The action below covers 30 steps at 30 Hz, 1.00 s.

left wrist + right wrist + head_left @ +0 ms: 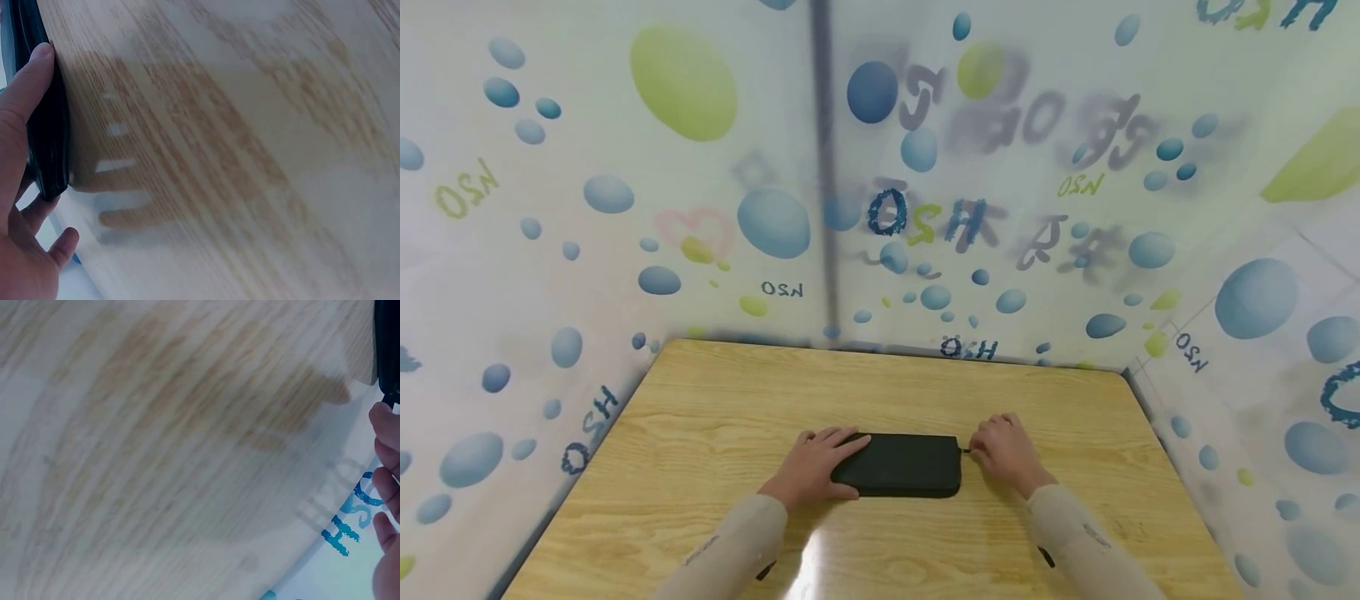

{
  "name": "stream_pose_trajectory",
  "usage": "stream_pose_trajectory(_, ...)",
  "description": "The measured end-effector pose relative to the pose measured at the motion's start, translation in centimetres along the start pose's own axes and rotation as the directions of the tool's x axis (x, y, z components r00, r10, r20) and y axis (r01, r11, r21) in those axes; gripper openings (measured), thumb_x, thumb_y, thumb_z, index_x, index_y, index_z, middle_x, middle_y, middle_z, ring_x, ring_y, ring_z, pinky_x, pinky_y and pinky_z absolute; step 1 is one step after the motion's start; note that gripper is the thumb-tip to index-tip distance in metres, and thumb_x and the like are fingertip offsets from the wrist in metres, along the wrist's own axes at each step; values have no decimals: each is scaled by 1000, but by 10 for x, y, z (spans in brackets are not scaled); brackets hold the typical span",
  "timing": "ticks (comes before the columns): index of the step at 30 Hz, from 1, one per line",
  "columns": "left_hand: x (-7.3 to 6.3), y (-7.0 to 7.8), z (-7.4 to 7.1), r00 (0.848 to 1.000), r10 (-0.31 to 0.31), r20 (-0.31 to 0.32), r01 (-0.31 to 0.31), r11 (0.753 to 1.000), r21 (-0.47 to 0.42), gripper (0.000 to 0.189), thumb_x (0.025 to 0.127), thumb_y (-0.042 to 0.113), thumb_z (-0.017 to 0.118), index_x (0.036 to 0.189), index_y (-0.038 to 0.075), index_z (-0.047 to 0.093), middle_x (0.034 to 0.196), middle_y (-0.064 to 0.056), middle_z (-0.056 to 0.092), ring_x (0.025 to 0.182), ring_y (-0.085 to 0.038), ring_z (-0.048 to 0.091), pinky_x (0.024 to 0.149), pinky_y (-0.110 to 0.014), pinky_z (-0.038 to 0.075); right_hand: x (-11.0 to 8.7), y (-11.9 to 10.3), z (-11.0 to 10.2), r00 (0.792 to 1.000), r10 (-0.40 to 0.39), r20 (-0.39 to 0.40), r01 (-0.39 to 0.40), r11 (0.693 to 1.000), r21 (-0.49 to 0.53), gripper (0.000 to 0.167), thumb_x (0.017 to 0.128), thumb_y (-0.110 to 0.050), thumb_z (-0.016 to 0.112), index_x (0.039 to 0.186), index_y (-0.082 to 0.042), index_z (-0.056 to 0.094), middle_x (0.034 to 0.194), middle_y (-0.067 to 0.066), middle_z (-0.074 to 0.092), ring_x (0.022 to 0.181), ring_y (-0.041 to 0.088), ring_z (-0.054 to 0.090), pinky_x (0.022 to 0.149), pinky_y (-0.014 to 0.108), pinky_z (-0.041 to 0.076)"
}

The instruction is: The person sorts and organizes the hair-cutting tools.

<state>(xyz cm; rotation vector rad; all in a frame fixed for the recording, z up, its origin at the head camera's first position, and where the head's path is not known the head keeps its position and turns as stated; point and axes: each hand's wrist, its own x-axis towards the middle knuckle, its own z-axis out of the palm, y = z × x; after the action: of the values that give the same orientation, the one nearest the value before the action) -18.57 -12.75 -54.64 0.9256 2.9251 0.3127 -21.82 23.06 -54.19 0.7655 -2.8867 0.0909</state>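
Note:
A flat, black, rectangular zip case (910, 467) lies lengthwise on the wooden table. My left hand (816, 467) holds its left end, with the thumb along the near edge and the fingers spread over the top and far side. In the left wrist view the thumb (37, 75) presses the side of the case. My right hand (1006, 454) is just off the right end, pinching a short black zip pull (965, 451) there. The right wrist view catches only a corner of the case (389, 350) and the fingertips at the pull.
The table (895, 550) has a light wood-grain top that reflects a bright light near its front. Pale curtains (700, 200) printed with blue and green spots surround it at the back and both sides.

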Motion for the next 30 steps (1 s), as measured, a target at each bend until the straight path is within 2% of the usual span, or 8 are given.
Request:
stream_pose_trajectory(6,0,1,1,1000,-10,-6,10,1000,7,87,78,64,68,151,30,36,153,-4,41,135,-28,43,98,-58,40,-5,1,-3,996,-81,-37,80,997,-12,9,81,-22,78,76,-22,71,77,-8,64,79,16,58,91,45,45)
stream_pose_trajectory(10,-1,0,2,1000,-14,-11,14,1000,3,87,78,64,69,151,31,36,153,-4,41,135,-28,43,98,-57,40,-7,0,-8,994,-108,-33,109,994,15,13,80,-20,79,73,-23,68,75,-11,62,77,13,55,89,44,45)
stream_pose_trajectory(21,-1,-1,3,1000,-10,-1,10,1000,-7,87,78,65,68,152,32,34,154,-3,40,135,-28,43,99,-58,39,-2,-8,-13,994,-84,67,82,996,37,4,85,-21,74,82,-19,72,82,-7,66,86,17,59,95,48,44)
stream_pose_trajectory(30,0,-2,5,1000,7,-13,-7,1000,-9,87,79,65,67,152,32,34,154,-3,40,135,-28,43,99,-58,39,0,-8,-6,995,-85,60,77,989,126,3,86,-19,73,87,-19,76,87,-7,73,86,15,63,96,48,43)
